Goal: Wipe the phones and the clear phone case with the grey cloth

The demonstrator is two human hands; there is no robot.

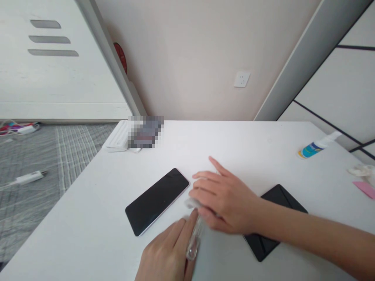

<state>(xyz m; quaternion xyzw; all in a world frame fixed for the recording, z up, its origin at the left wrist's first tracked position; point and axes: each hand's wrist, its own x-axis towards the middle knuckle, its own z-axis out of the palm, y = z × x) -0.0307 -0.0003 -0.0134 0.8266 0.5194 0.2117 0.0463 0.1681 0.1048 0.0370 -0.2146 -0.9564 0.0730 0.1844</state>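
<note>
A black smartphone [157,200] lies screen up on the white table [88,218], angled toward the back right. Just right of it, both my hands are on a clear phone case [195,234]. My right hand [224,197] lies flat over the case's upper part, fingers spread and pointing left. My left hand [171,249] comes in from the bottom edge and pinches the case's near left edge. Most of the case is hidden under my hands.
A black flat cover or pad [275,218] lies under my right wrist. A spray bottle [318,145] rests on its side at the back right, beside a crumpled wrapper [361,170] and a pink card [365,188]. A white box [117,136] sits at the back left corner.
</note>
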